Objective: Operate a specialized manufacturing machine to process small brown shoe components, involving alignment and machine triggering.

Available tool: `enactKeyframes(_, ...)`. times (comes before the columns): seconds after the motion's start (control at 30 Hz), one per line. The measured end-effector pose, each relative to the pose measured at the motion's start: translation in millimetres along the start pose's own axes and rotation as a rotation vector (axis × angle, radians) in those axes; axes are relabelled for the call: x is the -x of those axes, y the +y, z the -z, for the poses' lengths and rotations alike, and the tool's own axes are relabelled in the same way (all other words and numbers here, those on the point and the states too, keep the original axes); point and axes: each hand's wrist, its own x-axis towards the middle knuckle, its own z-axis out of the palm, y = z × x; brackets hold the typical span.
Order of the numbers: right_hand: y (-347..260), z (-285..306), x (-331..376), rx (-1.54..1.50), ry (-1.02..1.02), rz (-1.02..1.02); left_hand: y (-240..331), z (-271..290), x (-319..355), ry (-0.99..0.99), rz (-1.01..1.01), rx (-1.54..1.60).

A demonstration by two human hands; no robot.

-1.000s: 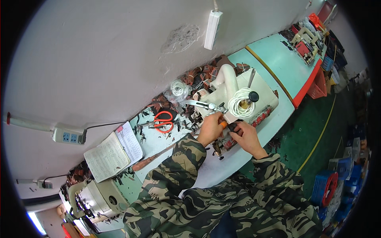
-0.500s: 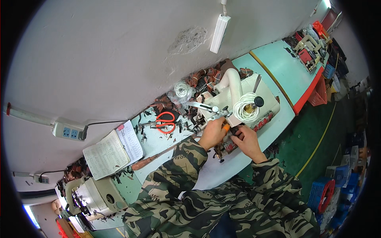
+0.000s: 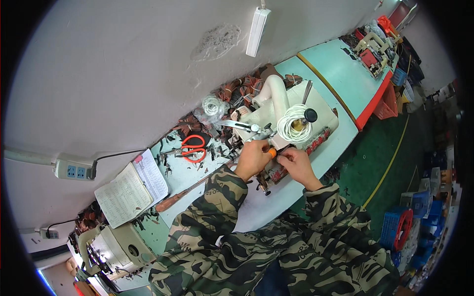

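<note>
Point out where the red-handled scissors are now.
In the head view, the scissors lie on the table left of the left hand, above and right of the open notebook.

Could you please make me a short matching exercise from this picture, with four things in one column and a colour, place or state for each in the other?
Column 1
1. Scissors
2. Notebook
3. Power strip
4. Right hand

Column 2
A. Hanging by the wall
B. At the machine, beside the left hand
C. Partly orange-red
D. Lying open, filled with writing

Pairs: 1-C, 2-D, 3-A, 4-B
</note>
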Motion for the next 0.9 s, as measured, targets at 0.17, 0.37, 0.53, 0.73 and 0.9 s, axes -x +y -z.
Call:
enactKeyframes(0.17,-9.3,13.2,8.2,-0.742,-0.309,-0.554,3.4,10.2,8.6,-0.164,0.116,0.123)
enactKeyframes(0.37,-19.4,5.6,12.3,-1.01,-0.435,-0.642,-4.4,16.4,18.1,-0.29,0.294,0.61)
enactKeyframes(0.53,-20.3,1.7,14.5,-1.072,-0.456,-0.635,-10.2,17.0,24.5,-0.29,0.316,0.67)
enactKeyframes(0.73,-34.6,-4.6,19.5,-1.019,-0.456,-0.637,-4.5,23.3,39.4,-0.223,0.348,0.745)
enactKeyframes(0.9,-36.7,-11.9,22.3,-1.14,-0.537,-0.65,-10.4,22.3,58.7,-0.145,0.429,0.93)
